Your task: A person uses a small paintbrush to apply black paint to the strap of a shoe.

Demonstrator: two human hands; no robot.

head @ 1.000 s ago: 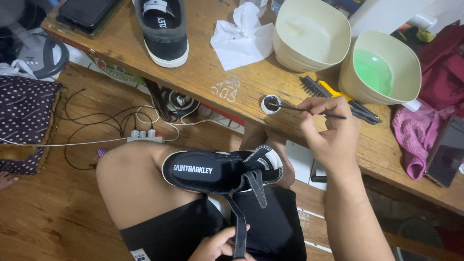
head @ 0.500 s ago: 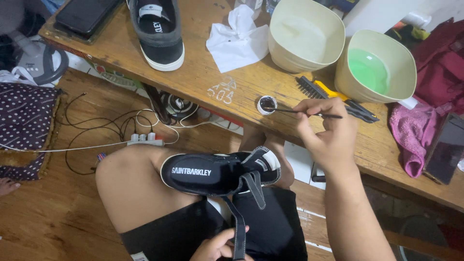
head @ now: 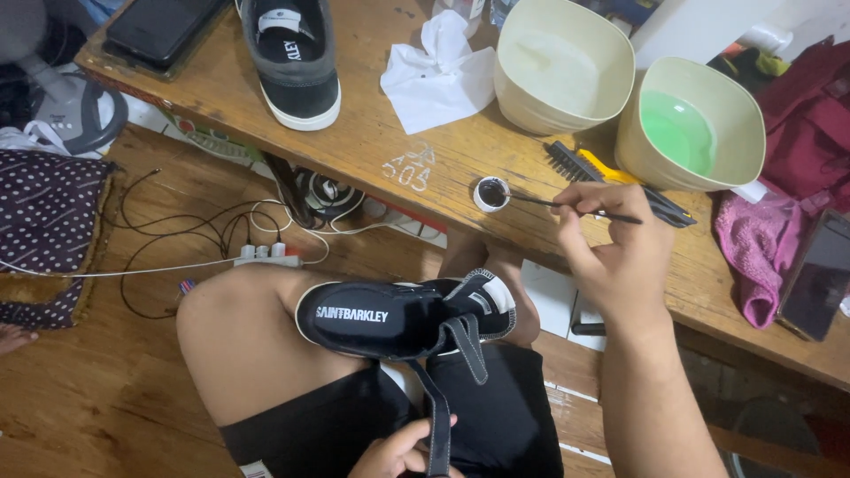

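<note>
Head view, looking down over lap and wooden surface (head: 372,150); right hand (head: 620,257) raised above the surface edge, grip closed on a thin dark brush (head: 567,205), tip of it dipped into a small round white pot (head: 491,193) of dark paste standing near the surface edge; left hand (head: 398,453) low at the bottom of the frame, fingers closed around a black strap (head: 438,416) hanging from a dark shoe (head: 398,317); shoe lying sideways across the bare knee, white-edged sole showing, pale lettering on the side; second dark shoe (head: 292,62) upright at the far side of the surface, well apart from the pot; crumpled white tissue (head: 438,75) beside it; two pale bowls further right, one (head: 562,66) holding cloudy water, the other (head: 691,124) green liquid; yellow-handled brush (head: 602,168) lying between the pot and the green bowl; pink cloth (head: 753,257) draped at the right end; power strip (head: 266,257) with tangled cables on the wooden floor under the surface.
</note>
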